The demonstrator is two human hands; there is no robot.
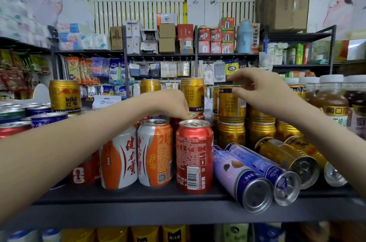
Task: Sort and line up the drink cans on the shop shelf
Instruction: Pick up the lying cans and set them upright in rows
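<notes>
My left hand (pixel 168 105) is curling its fingers down over the top of the rear red can (pixel 193 115), gripping its rim. This can is standing mid-shelf, just behind the front red can (pixel 195 156). From the left: a gold Red Bull can (pixel 64 95) is standing upright. Two orange-and-white cans (pixel 118 158) are standing side by side, touching, near the front of the shelf (pixel 138 194). Two purple cans (pixel 235 172) and two fallen gold cans (pixel 281 152) are lying on their sides, ends facing me. My right hand (pixel 263 91) is hovering, fingers half-curled, at the top of a stacked gold can (pixel 231 103); whether it is gripping, I cannot tell.
</notes>
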